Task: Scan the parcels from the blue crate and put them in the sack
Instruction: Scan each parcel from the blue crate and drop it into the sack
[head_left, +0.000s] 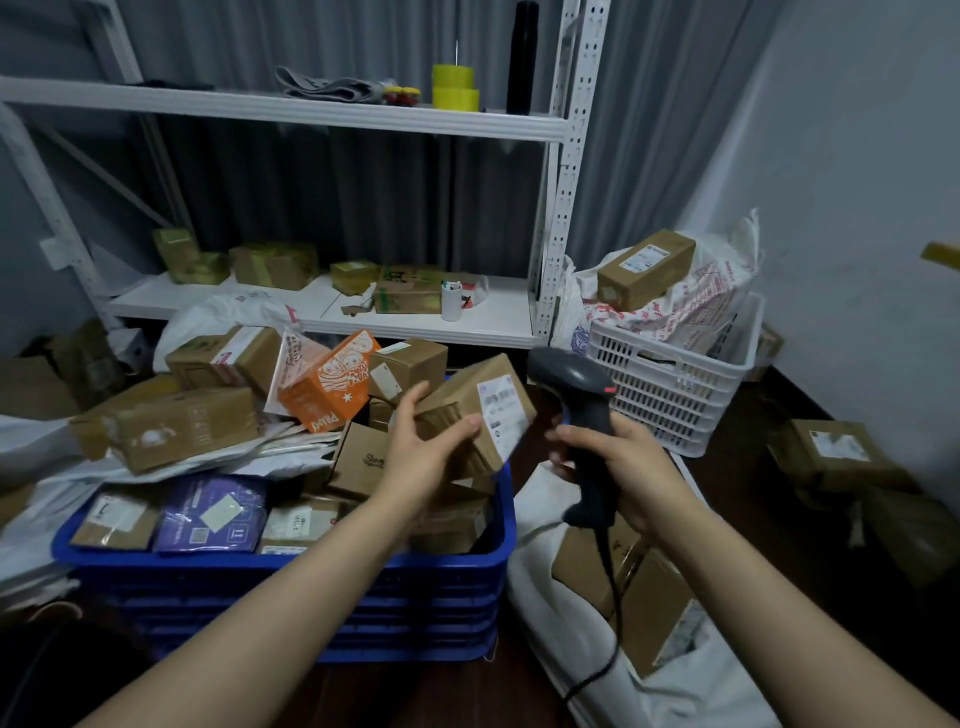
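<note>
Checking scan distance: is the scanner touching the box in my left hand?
Apart. The head view shows a dark gap between the scanner and the box the left hand holds.

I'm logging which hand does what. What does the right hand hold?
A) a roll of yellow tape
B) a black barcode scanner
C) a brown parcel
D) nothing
B: the right hand grips the black barcode scanner by its handle; the brown parcel is in the left hand.

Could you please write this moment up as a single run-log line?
left hand: holds cardboard parcel, label facing scanner | right hand: grips scanner | blue crate: many parcels inside | sack: several parcels inside
</note>
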